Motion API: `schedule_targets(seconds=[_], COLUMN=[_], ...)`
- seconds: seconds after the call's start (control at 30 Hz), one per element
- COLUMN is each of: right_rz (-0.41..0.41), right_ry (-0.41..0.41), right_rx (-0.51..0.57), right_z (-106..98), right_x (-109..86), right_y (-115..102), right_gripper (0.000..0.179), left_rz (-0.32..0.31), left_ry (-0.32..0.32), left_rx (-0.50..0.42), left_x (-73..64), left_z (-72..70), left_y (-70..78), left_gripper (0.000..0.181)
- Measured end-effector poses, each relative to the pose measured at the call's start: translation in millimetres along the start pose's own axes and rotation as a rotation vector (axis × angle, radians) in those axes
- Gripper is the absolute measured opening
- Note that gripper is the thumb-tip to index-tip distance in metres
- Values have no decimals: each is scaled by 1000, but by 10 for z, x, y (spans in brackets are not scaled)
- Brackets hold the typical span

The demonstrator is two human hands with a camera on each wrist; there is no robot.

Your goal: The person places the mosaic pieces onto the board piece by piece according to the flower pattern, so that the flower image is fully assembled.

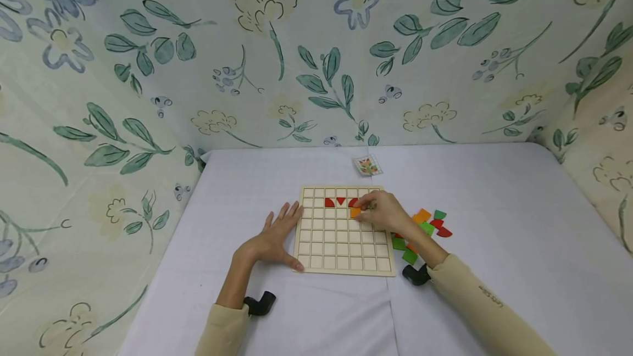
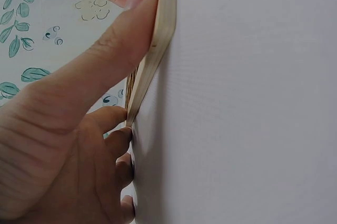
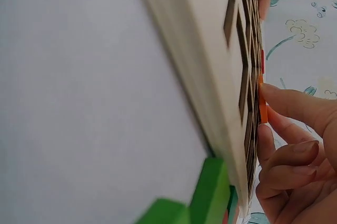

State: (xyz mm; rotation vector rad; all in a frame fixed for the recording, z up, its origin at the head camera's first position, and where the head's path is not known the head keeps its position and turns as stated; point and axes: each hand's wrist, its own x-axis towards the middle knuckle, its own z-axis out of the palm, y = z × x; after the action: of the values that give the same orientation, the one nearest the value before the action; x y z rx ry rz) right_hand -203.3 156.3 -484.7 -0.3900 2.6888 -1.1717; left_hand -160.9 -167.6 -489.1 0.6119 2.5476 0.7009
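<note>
A wooden grid board (image 1: 343,249) lies on the white-covered table. My left hand (image 1: 275,238) is spread along its left side, thumb touching the near left corner and fingertips at the edge. Over the board's upper right part, my right hand (image 1: 387,212) pinches an orange square tile (image 1: 355,213) between thumb and finger; in the right wrist view this orange tile (image 3: 263,109) is at the grid's surface. In the row above sit a red quarter-round tile (image 1: 329,202), a red triangle tile (image 1: 340,200) and another red quarter-round tile (image 1: 352,202), partly beside my fingers.
To the board's right, a loose pile of green, orange and red tiles (image 1: 409,257) lies partly under my right forearm. Behind the board is a small pattern card (image 1: 367,166) in clear wrap. Floral cloth (image 1: 316,70) hangs around the table (image 1: 237,180).
</note>
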Motion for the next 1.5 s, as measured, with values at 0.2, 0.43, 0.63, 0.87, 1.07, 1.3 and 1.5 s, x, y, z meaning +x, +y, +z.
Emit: schedule_targets(seconds=[0.2,0.43,0.63,0.87,1.07,1.3,1.5], right_rz=[41,38,42,81,85,90,93], right_ry=[11,15,16,29,30,29,26], right_rx=[28,98,103,69,82,112,141], right_z=[-14,-17,-1,20,31,38,16], right_x=[-13,-33,-24,2,-5,-12,-27], right_y=[6,41,29,0,-8,-2,33], right_gripper=[26,24,22,22,21,21,22], left_rz=[8,11,9,10,14,13,9], left_ry=[5,5,4,7,10,11,12], left_rx=[-4,2,-2,1,6,7,11], left_x=[4,1,4,8,3,8,15], left_z=[2,2,1,3,2,4,9], left_y=[4,-1,2,1,4,2,-3], left_gripper=[145,145,145,145,145,145,145])
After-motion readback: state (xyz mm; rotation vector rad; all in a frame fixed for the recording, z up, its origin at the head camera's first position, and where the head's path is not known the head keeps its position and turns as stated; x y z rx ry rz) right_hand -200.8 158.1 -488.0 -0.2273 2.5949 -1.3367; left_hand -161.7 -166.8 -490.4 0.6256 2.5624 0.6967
